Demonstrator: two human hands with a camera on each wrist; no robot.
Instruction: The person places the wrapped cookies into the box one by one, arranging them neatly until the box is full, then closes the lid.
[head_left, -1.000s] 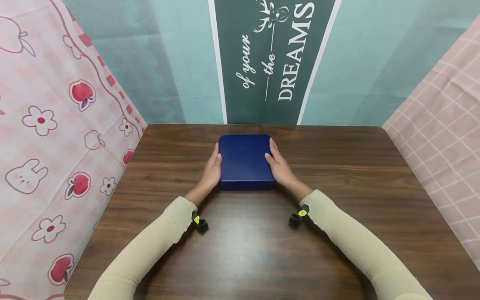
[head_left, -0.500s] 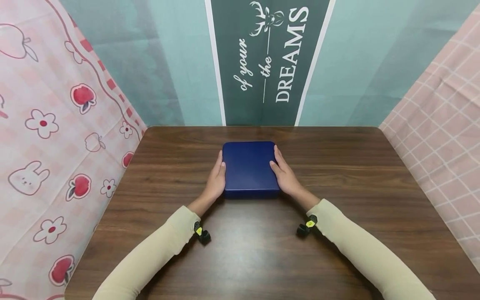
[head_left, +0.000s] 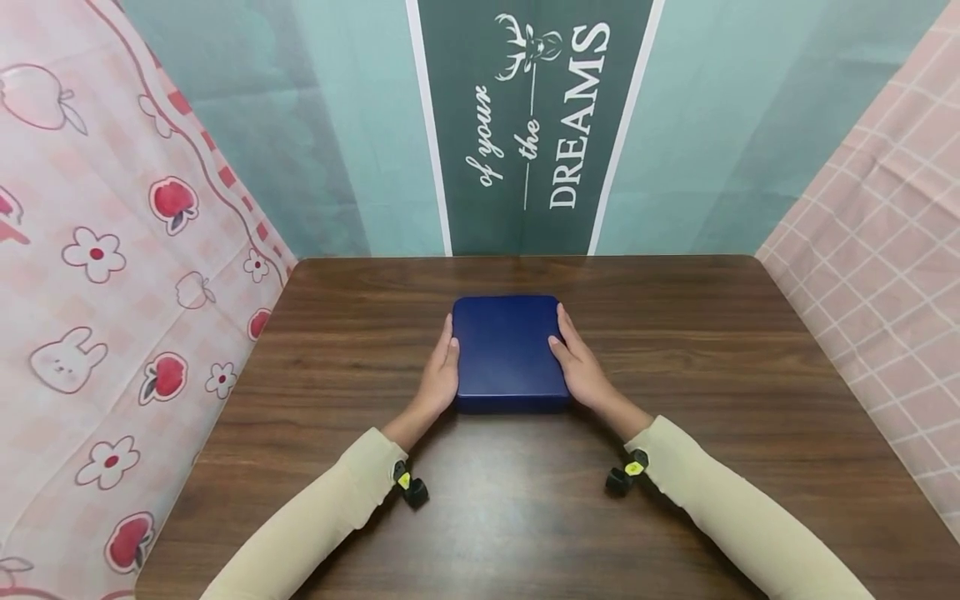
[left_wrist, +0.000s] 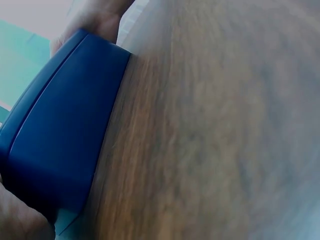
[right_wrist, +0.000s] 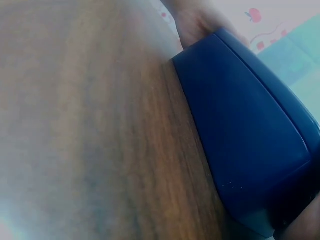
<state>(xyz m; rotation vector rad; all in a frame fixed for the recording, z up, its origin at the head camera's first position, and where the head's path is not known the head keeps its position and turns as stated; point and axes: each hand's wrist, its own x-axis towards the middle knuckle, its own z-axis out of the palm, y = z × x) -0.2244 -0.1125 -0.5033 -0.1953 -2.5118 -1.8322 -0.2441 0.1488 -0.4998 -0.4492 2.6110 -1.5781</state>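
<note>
A dark blue, square box [head_left: 512, 346] with rounded corners lies flat on the wooden table. Along its side a seam below the top suggests a lid. My left hand [head_left: 438, 375] holds its left side, the thumb near the top edge. Opposite, my right hand [head_left: 583, 371] grips the right side, its thumb overlapping the top edge. Seen from the left wrist, the front wall of the box [left_wrist: 70, 115] meets the tabletop, and the right hand [left_wrist: 102, 22] is at the far end. In the right wrist view, the left hand [right_wrist: 197, 22] shows beyond the box.
Brown wood-grain table [head_left: 510, 517] with rounded back corners. A teal and green printed cloth [head_left: 360, 125] hangs behind it. To the left hangs a pink cloth [head_left: 45, 283] with fruit and flowers, to the right a pink checked cloth [head_left: 885, 217].
Both hands have moved the box toward me and slightly to the right across the table. Their hold on its sides looks the same.
</note>
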